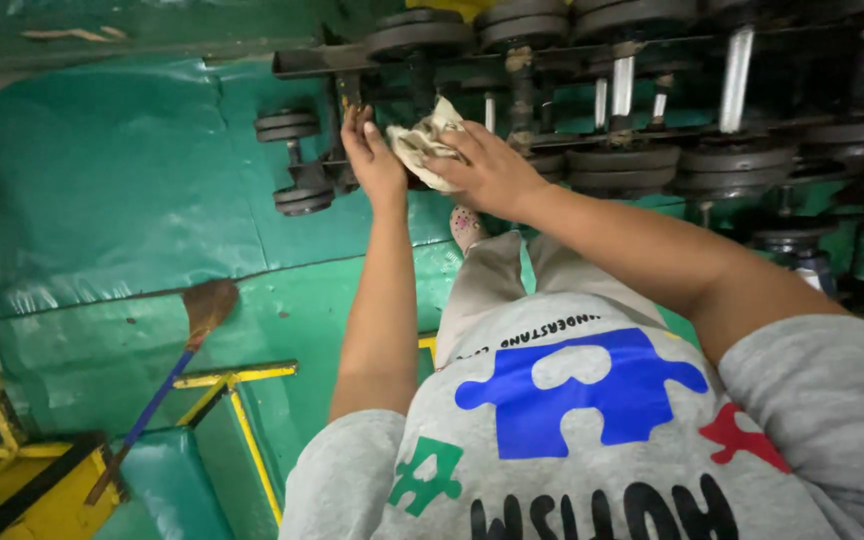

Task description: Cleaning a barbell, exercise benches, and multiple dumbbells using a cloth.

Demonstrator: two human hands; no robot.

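A pale, crumpled cloth [424, 143] is held in the right hand [492, 170], fingers curled over it, and is pressed against the near rail of the dumbbell rack [297, 63] close to the rack's left end. The left hand [372, 155] is laid just beside the cloth, fingers extended together and pointing up at the rail; it touches the rack, and whether it grips the cloth's edge cannot be told. A small dumbbell [295, 160] with dark plates is seated at the rack's left corner, just left of the left hand. Larger dumbbells [642, 150] are lined along the rack to the right. A broom [192, 330] with a blue handle is leaned on the green floor [102, 200], well apart from the rack, beside a yellow frame [237, 400].
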